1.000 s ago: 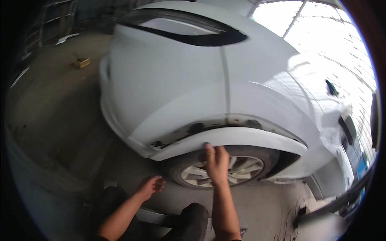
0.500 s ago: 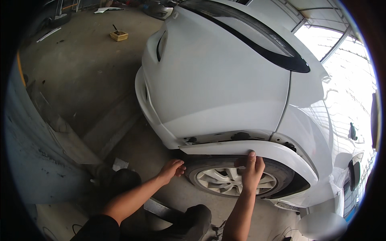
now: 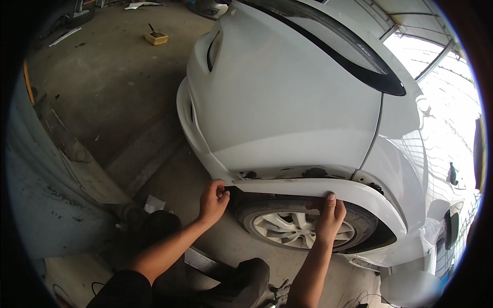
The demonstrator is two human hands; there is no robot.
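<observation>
Right hand (image 3: 330,213) pinched the white arch trim (image 3: 308,186) at its lower edge; left hand's (image 3: 212,203) fingers curled by its left end, couldn't tell if gripping. Steadying both ends seemed smart: it sat above the wheel (image 3: 294,234), gapped below the car body (image 3: 287,113).

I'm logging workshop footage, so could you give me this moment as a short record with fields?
Vehicle: white car
Part at hand: white wheel-arch trim, above the wheel
Trim fit: a strip with dark openings shows between its upper edge and the bodywork
Left hand: left hand, fingers curled, by the trim's left end; contact unclear
Right hand: right hand, thumb at the trim's lower edge; grip unclear
Floor beyond: yellow box with a dark object in it
</observation>
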